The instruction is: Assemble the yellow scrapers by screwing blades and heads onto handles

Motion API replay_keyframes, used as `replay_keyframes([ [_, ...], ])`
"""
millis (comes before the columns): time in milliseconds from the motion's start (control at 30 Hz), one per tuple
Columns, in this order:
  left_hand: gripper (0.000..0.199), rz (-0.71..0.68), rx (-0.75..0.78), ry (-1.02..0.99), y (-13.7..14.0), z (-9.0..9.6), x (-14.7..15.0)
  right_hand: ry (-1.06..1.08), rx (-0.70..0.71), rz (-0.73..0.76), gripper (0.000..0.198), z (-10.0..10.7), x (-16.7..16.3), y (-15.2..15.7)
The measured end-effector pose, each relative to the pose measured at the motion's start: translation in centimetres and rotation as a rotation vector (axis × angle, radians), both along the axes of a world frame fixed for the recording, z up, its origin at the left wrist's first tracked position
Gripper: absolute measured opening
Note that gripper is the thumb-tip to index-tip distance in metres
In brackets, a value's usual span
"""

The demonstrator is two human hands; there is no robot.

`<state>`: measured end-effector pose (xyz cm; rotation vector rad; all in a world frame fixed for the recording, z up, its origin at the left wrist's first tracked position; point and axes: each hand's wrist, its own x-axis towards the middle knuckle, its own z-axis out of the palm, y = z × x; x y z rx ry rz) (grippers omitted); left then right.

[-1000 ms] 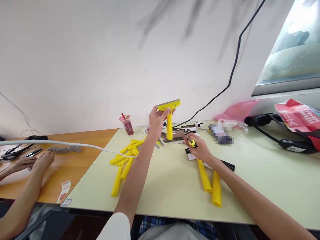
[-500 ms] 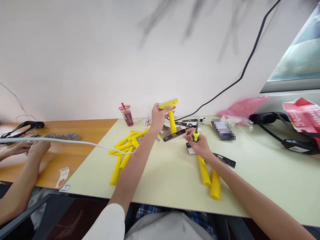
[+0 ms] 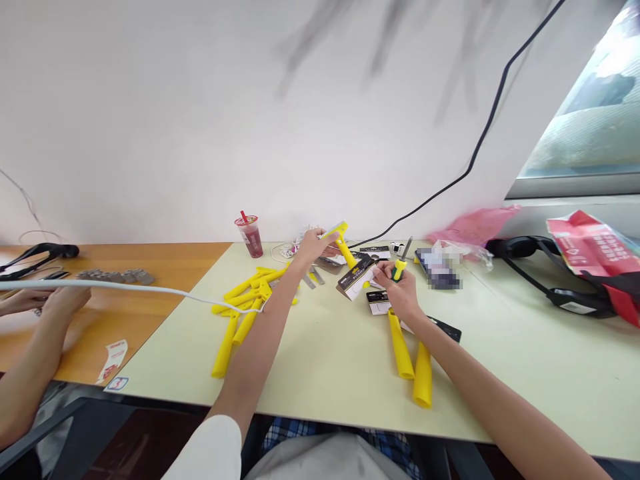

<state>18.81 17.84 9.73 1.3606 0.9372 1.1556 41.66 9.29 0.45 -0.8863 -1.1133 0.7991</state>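
My left hand is closed around the head of a yellow scraper, whose handle slants down to the right. In my right hand is a short screwdriver with a yellow-and-green handle, its shaft pointing up. The fingertips of that same hand are at the edge of a black-and-white packaging card, seemingly pinching it. The card is tilted just below the scraper's handle. Beneath my right wrist lie two more yellow scrapers with cards. Beside my left forearm is a pile of yellow scraper handles.
A red drink cup stands near the wall. Metal blades lie behind the pile. To the right are a phone, a pink bag and a black headset. A white cable crosses the left side, near another person's hands.
My left hand has lowered and turned the scraper. The packaging card has tilted up at my right fingertips, and the screwdriver now leans to the right.
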Motion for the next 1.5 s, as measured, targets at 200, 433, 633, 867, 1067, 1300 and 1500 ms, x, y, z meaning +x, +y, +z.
replay_keyframes([
  [200,0.045,-0.175,-0.043,0.16,-0.2,1.0,-2.9,-0.067,0.015,-0.007,0.065,-0.2,0.4,0.3],
  [433,0.046,-0.071,-0.055,0.031,-0.1,1.3,-2.6,0.129,-0.084,-0.024,0.066,-0.2,0.1,0.4],
  [633,0.049,-0.001,-0.042,-0.041,0.3,0.8,-1.7,0.224,-0.294,0.127,0.058,0.0,0.0,0.5],
  [867,0.044,-0.069,-0.04,-0.017,-0.2,0.7,-1.5,0.266,-0.331,0.163,0.054,0.2,0.5,0.4],
  [1067,0.045,-0.171,0.017,0.142,-1.4,2.1,-2.2,0.278,-0.313,0.2,0.056,0.7,1.2,0.4],
  [1300,0.051,-0.209,0.134,0.205,-2.3,3.8,-3.3,0.167,-0.265,0.315,0.055,0.1,0.8,0.1],
  [1500,0.046,-0.283,0.189,0.333,-2.9,3.8,-3.4,0.121,-0.245,0.365,0.06,-0.1,0.2,-0.4],
])
